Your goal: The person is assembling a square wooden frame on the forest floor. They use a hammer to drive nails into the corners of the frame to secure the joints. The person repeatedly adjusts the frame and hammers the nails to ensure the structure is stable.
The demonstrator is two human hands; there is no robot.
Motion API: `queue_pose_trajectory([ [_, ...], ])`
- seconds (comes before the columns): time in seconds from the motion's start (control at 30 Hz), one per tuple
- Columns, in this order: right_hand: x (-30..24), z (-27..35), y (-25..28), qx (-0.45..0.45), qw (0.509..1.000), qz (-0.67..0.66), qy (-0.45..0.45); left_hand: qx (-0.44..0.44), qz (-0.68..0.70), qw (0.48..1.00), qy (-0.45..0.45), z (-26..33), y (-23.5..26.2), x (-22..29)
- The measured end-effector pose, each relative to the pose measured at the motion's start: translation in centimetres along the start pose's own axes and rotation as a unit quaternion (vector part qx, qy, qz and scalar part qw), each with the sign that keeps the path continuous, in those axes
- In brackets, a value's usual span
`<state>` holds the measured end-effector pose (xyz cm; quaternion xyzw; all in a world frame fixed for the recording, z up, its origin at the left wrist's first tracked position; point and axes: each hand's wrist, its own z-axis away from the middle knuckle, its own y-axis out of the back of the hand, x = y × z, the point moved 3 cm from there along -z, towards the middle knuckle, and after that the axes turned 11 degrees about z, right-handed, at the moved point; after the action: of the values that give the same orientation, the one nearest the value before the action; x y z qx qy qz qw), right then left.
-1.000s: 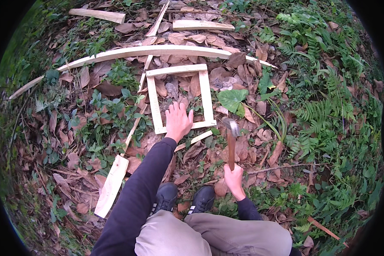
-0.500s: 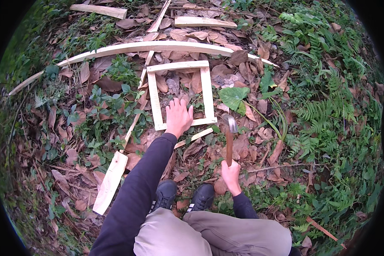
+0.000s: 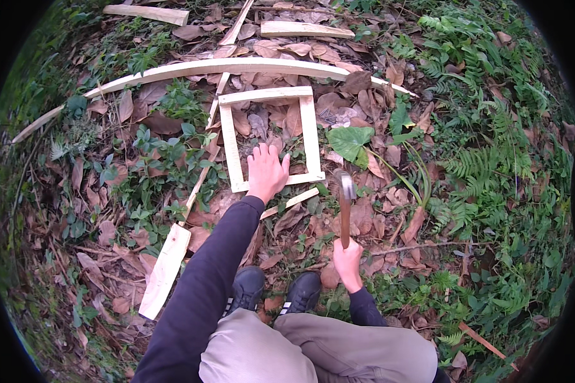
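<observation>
The wooden frame (image 3: 309, 131) is near the middle of the picture, a bit toward the top. It is made of four pale sticks put together in a square, and it lies on the ground over brown, dry leaves (image 3: 364, 216).

The left hand (image 3: 266, 173) is over the bottom stick of the frame. Its fingers are open and a little spread, and they point up into the space inside the square. The back of the hand faces up, so I cannot tell how hard it pushes.

The right hand (image 3: 348, 257) is just below and to the right of the middle. Its fingers are closed tight around the brown handle of a hammer (image 3: 345, 217). The hammer stands with its shiny metal head up, just beside the bottom right corner of the frame, but not on it.

A thin strip of wood (image 3: 291, 203) lies right under the frame in the picture. A long bent plank (image 3: 236, 65) goes across above it. A short board (image 3: 166, 271) lies in the lower left, and another board (image 3: 145, 13) is in the upper left. A big green leaf (image 3: 350, 143) grows to the right of the frame.
</observation>
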<state>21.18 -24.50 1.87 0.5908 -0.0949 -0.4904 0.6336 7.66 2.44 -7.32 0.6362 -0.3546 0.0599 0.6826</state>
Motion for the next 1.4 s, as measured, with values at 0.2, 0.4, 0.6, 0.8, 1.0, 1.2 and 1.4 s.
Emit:
queue_pose_trajectory([
  [0.2, -8.6, 1.7, 9.9, 0.073, 0.959, -0.255, 0.102, -0.025, 0.009, 0.999, 0.02, -0.4, 0.2, -0.8],
  [0.4, -0.7, 1.0, 2.1, 0.1, 0.99, -0.048, 0.092, -0.019, 0.024, 1.0, 0.003, -0.9, -0.2, 1.0],
  [0.6, -7.0, 1.3, 7.0, 0.06, 0.994, -0.051, 0.078, -0.024, 0.006, 1.0, 0.014, -0.1, -0.2, -0.6],
  [0.8, -8.6, 1.5, 9.3, 0.113, 0.915, -0.33, 0.201, -0.016, 0.017, 1.0, 0.009, -0.1, 0.0, -0.4],
  [1.0, -1.6, 0.2, 1.9, 0.024, 0.997, 0.012, 0.079, -0.011, 0.008, 1.0, 0.016, -0.2, -0.1, 0.6],
  [1.2, -7.8, 2.1, 8.8, 0.138, 0.964, -0.147, 0.171, -0.019, 0.014, 0.999, 0.022, -0.2, -0.1, -0.4],
  [1.4, -0.9, -0.6, 1.4, 0.009, 0.997, 0.008, 0.08, -0.014, 0.004, 1.0, 0.019, -0.8, -0.1, 0.6],
])
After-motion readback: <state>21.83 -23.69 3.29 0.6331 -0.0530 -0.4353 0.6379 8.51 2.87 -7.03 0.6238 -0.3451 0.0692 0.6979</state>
